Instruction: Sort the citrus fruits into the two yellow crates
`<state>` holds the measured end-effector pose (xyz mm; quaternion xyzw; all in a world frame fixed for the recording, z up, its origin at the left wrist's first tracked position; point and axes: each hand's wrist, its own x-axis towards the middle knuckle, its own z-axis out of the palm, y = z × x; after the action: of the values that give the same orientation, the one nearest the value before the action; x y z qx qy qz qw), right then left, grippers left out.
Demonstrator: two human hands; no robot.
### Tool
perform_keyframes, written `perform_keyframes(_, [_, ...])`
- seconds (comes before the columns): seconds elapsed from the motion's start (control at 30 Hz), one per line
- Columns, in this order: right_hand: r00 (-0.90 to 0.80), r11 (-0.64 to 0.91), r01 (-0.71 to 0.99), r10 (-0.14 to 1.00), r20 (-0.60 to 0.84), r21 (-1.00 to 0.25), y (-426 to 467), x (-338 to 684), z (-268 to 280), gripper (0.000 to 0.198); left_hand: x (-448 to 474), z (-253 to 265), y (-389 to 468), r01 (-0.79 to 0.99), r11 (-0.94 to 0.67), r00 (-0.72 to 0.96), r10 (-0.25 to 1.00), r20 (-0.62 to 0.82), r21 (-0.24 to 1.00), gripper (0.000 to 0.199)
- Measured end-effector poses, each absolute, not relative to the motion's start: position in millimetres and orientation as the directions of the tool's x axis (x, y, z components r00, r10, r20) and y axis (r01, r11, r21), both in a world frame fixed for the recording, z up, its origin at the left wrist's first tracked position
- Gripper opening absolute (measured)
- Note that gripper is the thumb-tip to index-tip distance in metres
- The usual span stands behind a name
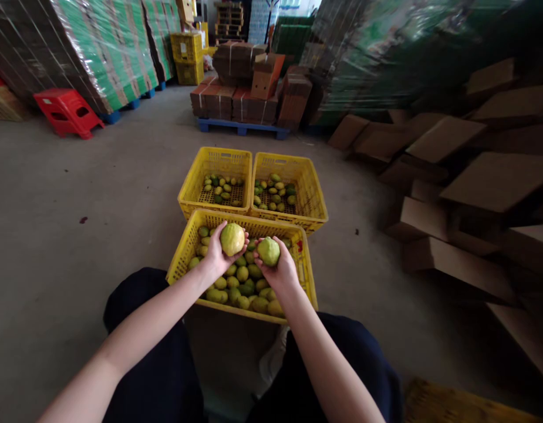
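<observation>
My left hand (pixel 216 249) cups a large yellow-green lemon (pixel 232 239), its fingers curled around the underside. In my right hand (pixel 285 271) rests a smaller, greener lemon (pixel 268 251) with a bumpy skin. Both hands are side by side above a yellow plastic crate (pixel 307 288), a small gap between them. Many green and yellow lemons (pixel 242 274) fill this crate, some hidden by my hands and forearms. Just beyond stand two more yellow crates, the left one (pixel 187 185) and the right one (pixel 315 188), each with a layer of similar fruit inside.
A red stool (pixel 67 111) stands at the far left. Bundled flat cartons (pixel 256 110) sit on a blue pallet (pixel 240 127) ahead. Cardboard boxes (pixel 447 138) lie heaped along the right. Wrapped green stacks (pixel 106 53) rise at the back. A yellow crate edge (pixel 456 405) shows at bottom right.
</observation>
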<state>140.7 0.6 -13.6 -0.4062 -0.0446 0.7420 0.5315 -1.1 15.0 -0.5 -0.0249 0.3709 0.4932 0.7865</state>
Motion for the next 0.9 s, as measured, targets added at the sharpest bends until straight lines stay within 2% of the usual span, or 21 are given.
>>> perform_keyframes(0.2, [-0.113, -0.398, -0.776, 0.851, -0.513, -0.49, -0.9, 139.8, -7.7, 0.025, 1.4, 6.1, 14.8, -0.778, 0.524, 0.303, 0.796, -0.524, 0.346, 0.037])
perform_keyframes(0.3, [-0.075, -0.364, -0.772, 0.866, -0.494, -0.522, -3.1, 138.0, -3.2, 0.016, 2.6, 7.8, 13.6, -0.801, 0.494, 0.304, 0.821, -0.483, 0.337, 0.034])
perform_keyframes(0.43, [-0.029, -0.346, -0.741, 0.873, -0.488, -0.576, -4.9, 136.4, -0.7, 0.015, 2.2, 9.8, 12.4, -0.832, 0.415, 0.18, 0.829, -0.53, 0.367, 0.023])
perform_keyframes(0.53, [-0.046, -0.386, -0.73, 0.851, -0.523, -0.564, -3.8, 136.2, -3.0, 0.017, 0.1, 11.6, 13.7, -0.844, 0.408, 0.153, 0.806, -0.572, 0.349, 0.017])
perform_keyframes(0.63, [-0.061, -0.394, -0.745, 0.844, -0.533, -0.538, -1.3, 135.4, -8.7, 0.024, -2.4, 10.8, 16.8, -0.83, 0.441, 0.199, 0.806, -0.558, 0.342, 0.022])
perform_keyframes(0.8, [-0.005, -0.353, -0.746, 0.851, -0.526, -0.564, 1.8, 132.1, -14.5, 0.018, -2.0, 2.2, 20.1, -0.791, 0.507, 0.268, 0.79, -0.551, 0.342, 0.031])
perform_keyframes(0.9, [-0.051, -0.387, -0.766, 0.832, -0.552, -0.513, 1.3, 131.9, -12.0, 0.019, 0.7, -1.5, 20.2, -0.776, 0.516, 0.267, 0.791, -0.551, 0.364, 0.032])
